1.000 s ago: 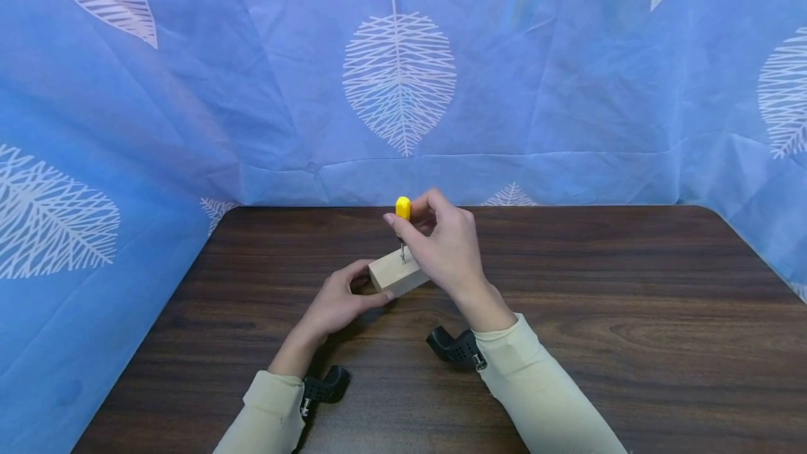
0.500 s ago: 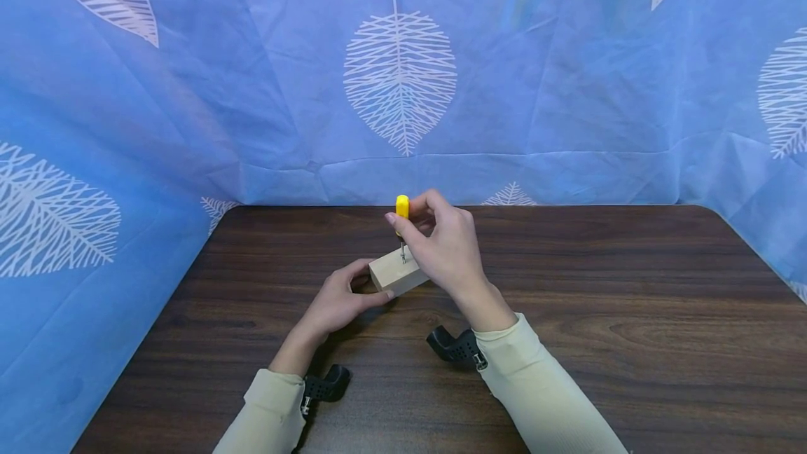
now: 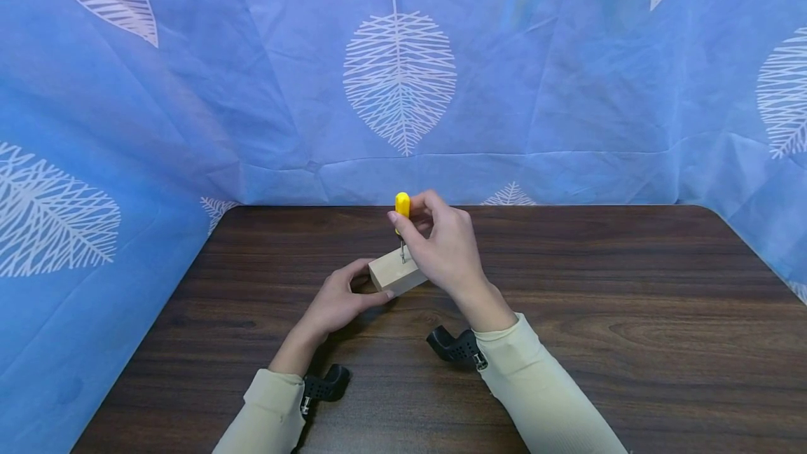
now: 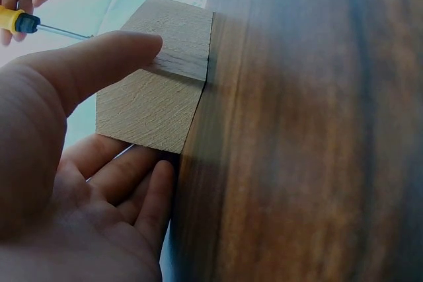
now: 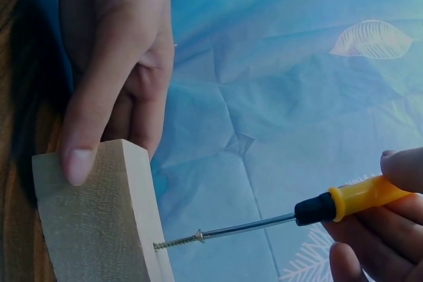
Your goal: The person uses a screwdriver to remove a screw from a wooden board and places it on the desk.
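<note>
A pale wooden block (image 3: 392, 274) rests on the table. My left hand (image 3: 334, 303) grips its left end, thumb on the near side and fingers on the far side. A threaded screw (image 5: 178, 242) stands in the block's top face, much of its thread exposed. On its head sits the tip of a screwdriver with a yellow handle and black collar (image 5: 316, 209). My right hand (image 3: 450, 247) pinches the yellow handle (image 3: 402, 203) between thumb and fingers, and the screwdriver is nearly upright. In the head view, this hand hides the block's right end.
The dark wood-grain table (image 3: 599, 300) extends widely on both sides. Behind and to the left hangs a blue cloth (image 3: 284, 76) with white leaf prints. Black wrist-worn pieces (image 3: 452, 345) protrude from both cuffs, low over the table.
My right thumb has shifted slightly to the right along the handle, and the handle's top stands slightly higher. The left hand and the block stay in place.
</note>
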The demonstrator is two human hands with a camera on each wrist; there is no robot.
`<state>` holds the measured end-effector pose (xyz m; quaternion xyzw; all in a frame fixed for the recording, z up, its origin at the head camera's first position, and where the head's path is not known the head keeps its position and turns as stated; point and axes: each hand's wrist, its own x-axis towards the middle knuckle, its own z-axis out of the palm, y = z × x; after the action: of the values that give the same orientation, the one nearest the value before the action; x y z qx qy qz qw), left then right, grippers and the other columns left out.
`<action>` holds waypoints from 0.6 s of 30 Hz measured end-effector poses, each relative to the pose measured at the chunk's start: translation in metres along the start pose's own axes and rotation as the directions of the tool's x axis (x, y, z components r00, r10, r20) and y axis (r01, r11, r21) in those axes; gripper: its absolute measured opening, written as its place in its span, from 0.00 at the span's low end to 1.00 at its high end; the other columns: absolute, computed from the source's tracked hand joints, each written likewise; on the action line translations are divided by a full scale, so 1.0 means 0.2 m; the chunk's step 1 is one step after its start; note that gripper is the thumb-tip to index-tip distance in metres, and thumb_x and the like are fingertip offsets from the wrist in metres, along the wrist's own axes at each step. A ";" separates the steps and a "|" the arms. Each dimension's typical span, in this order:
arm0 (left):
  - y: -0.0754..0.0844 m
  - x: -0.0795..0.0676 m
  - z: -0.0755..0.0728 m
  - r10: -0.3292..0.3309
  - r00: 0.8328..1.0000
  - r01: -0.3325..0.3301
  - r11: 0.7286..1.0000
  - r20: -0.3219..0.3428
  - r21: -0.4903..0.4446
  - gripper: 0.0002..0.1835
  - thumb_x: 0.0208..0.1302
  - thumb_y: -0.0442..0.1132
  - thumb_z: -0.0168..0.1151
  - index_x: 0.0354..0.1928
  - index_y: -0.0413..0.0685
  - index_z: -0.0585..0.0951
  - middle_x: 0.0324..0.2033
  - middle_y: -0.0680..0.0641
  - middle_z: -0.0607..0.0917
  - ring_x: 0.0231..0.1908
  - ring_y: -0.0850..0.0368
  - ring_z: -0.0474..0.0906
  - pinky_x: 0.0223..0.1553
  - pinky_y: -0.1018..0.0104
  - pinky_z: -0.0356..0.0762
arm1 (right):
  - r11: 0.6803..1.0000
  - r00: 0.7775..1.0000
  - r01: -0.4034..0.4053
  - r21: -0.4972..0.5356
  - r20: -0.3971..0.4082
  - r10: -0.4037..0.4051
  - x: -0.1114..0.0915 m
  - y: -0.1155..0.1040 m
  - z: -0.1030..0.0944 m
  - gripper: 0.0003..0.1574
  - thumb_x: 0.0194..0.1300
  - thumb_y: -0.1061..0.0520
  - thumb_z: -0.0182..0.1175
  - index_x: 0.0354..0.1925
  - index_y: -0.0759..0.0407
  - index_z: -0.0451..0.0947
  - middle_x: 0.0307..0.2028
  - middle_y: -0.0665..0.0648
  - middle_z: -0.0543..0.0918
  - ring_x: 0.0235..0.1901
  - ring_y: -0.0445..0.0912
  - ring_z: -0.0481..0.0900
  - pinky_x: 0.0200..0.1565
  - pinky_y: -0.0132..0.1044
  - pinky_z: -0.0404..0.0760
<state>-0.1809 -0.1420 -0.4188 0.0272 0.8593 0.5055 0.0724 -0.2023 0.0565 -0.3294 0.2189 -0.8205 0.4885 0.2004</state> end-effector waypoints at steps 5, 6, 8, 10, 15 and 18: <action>0.01 0.00 0.00 -0.009 1.000 0.009 1.000 -0.003 -0.001 0.30 0.67 0.47 0.78 0.70 0.59 0.81 0.65 0.48 0.85 0.69 0.42 0.79 0.71 0.34 0.72 | 1.000 1.000 -0.003 -0.009 0.017 0.003 0.00 0.00 0.00 0.11 0.75 0.54 0.69 0.48 0.59 0.83 0.42 0.57 0.94 0.36 0.48 0.91 0.43 0.46 0.90; 0.01 0.00 0.00 -0.013 1.000 0.013 1.000 -0.004 -0.002 0.30 0.67 0.47 0.78 0.70 0.60 0.81 0.65 0.48 0.85 0.69 0.43 0.79 0.71 0.34 0.72 | 1.000 1.000 -0.002 -0.011 0.017 0.003 0.00 0.00 0.00 0.11 0.75 0.54 0.69 0.48 0.59 0.83 0.42 0.57 0.94 0.36 0.48 0.91 0.44 0.47 0.90; 0.01 0.00 0.00 -0.017 1.000 0.017 1.000 -0.004 -0.004 0.30 0.67 0.47 0.77 0.70 0.60 0.81 0.65 0.48 0.85 0.69 0.42 0.79 0.71 0.34 0.72 | 1.000 1.000 -0.008 -0.011 0.017 0.008 0.00 0.00 0.01 0.10 0.75 0.54 0.68 0.48 0.59 0.83 0.42 0.57 0.94 0.37 0.49 0.92 0.45 0.50 0.90; 0.01 0.00 0.00 -0.019 1.000 0.019 1.000 -0.006 -0.001 0.30 0.67 0.47 0.77 0.70 0.60 0.81 0.66 0.48 0.85 0.69 0.42 0.79 0.71 0.34 0.72 | 1.000 1.000 -0.014 -0.013 0.016 0.015 0.00 0.00 0.01 0.10 0.76 0.54 0.67 0.48 0.60 0.83 0.42 0.58 0.94 0.38 0.50 0.92 0.46 0.52 0.90; 0.01 0.00 0.00 -0.030 0.999 0.031 1.000 -0.009 0.003 0.30 0.66 0.48 0.77 0.70 0.61 0.81 0.66 0.48 0.85 0.69 0.43 0.79 0.70 0.33 0.72 | 0.999 1.000 -0.024 -0.043 0.006 0.024 0.00 0.01 0.01 0.13 0.77 0.53 0.65 0.53 0.60 0.82 0.43 0.57 0.94 0.38 0.49 0.92 0.42 0.48 0.89; 0.01 0.00 0.00 -0.032 0.999 0.032 0.999 -0.011 0.007 0.30 0.67 0.48 0.77 0.70 0.60 0.81 0.65 0.48 0.85 0.69 0.42 0.79 0.70 0.33 0.73 | 0.999 1.000 -0.015 -0.047 -0.007 0.015 0.00 0.02 0.01 0.16 0.78 0.54 0.64 0.57 0.59 0.80 0.44 0.56 0.95 0.37 0.48 0.92 0.40 0.45 0.88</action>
<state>-0.1812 -0.1407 -0.4183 0.0107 0.8618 0.5015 0.0757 -0.2052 0.0560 -0.3334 0.2064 -0.8327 0.4713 0.2046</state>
